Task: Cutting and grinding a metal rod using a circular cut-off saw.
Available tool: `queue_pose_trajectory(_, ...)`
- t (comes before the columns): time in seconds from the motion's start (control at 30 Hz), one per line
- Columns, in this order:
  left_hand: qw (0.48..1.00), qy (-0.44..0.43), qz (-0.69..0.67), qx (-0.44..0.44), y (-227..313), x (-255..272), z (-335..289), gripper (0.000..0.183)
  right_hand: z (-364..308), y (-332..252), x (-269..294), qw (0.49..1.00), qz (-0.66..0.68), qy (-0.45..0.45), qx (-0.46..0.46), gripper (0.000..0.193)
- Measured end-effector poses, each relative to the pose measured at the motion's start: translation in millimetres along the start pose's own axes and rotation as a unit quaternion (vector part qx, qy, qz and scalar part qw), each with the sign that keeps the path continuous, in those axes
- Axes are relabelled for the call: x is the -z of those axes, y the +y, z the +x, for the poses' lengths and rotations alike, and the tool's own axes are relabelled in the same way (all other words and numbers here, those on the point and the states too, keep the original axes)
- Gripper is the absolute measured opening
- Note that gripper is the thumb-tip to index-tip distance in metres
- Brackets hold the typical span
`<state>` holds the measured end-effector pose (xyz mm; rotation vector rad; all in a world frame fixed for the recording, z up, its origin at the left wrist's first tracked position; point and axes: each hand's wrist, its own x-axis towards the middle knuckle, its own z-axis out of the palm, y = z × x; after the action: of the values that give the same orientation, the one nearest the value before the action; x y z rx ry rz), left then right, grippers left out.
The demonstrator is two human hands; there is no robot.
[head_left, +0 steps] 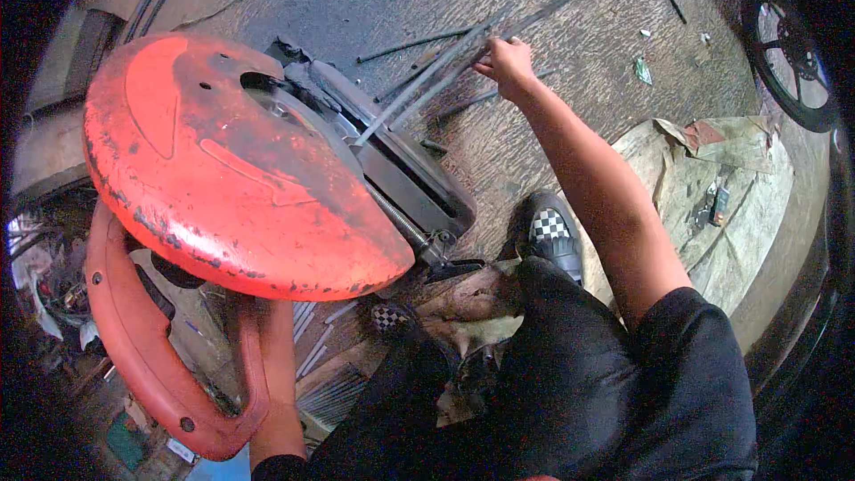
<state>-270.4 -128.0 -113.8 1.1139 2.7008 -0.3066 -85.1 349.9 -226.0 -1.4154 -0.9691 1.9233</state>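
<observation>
A cut-off saw with a worn red blade guard (249, 187) takes up the left side. Its red loop handle (134, 347) hangs toward me. My left forearm (280, 374) runs up beside the handle and under the guard, which hides the hand and its fingers. At arm's length, my right hand (508, 64) is closed around long thin metal bars (539, 15). Their near ends reach the saw's dark vise (414, 174) beside the guard, and the far ends stick out past my fingers. A threaded vise screw (401, 218) lies below the vise.
More dark rods (414, 44) lie on the rough floor beyond the saw. Several short cut pieces (312, 352) are by my left shoe. A dirty sheet (712, 249) covers the floor at right, with a small box (720, 205) on it. A black wheel (788, 53) stands at far right.
</observation>
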Motion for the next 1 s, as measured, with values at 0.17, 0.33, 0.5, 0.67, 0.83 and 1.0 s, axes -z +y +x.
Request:
queue_pose_trajectory(0.17, 1.000, 0.001, 0.001, -0.003, 4.5, 0.0, -1.7, 0.030, 5.8, 7.8, -0.6, 0.996, 0.046, -0.016, -0.072, 0.025)
queue_pose_trajectory(0.33, 1.000, 0.001, -0.001, -0.009, 10.6, -2.1, -3.7, 0.029, -1.6, 20.3, -14.4, 0.997, -0.007, -0.044, -0.057, 0.024)
queue_pose_trajectory(0.5, 1.000, 0.003, -0.003, -0.010, 12.0, -2.0, -7.2, 0.029, -5.5, 27.1, -26.4, 0.998, 0.007, -0.030, -0.056, 0.020)
queue_pose_trajectory(0.67, 1.000, 0.004, -0.001, -0.010, 11.1, -0.4, -10.5, 0.028, -1.5, 31.5, -37.5, 0.999, -0.024, -0.011, -0.040, 0.019)
queue_pose_trajectory(0.83, 1.000, 0.005, -0.001, -0.011, 11.8, -0.2, -9.8, 0.028, -0.2, 30.2, -41.3, 0.997, 0.003, -0.062, -0.053, 0.024)
queue_pose_trajectory(1.0, 1.000, 0.006, -0.001, -0.014, 11.8, 0.0, -9.0, 0.027, -4.2, 27.8, -43.4, 0.999, -0.011, -0.036, -0.039, 0.026)
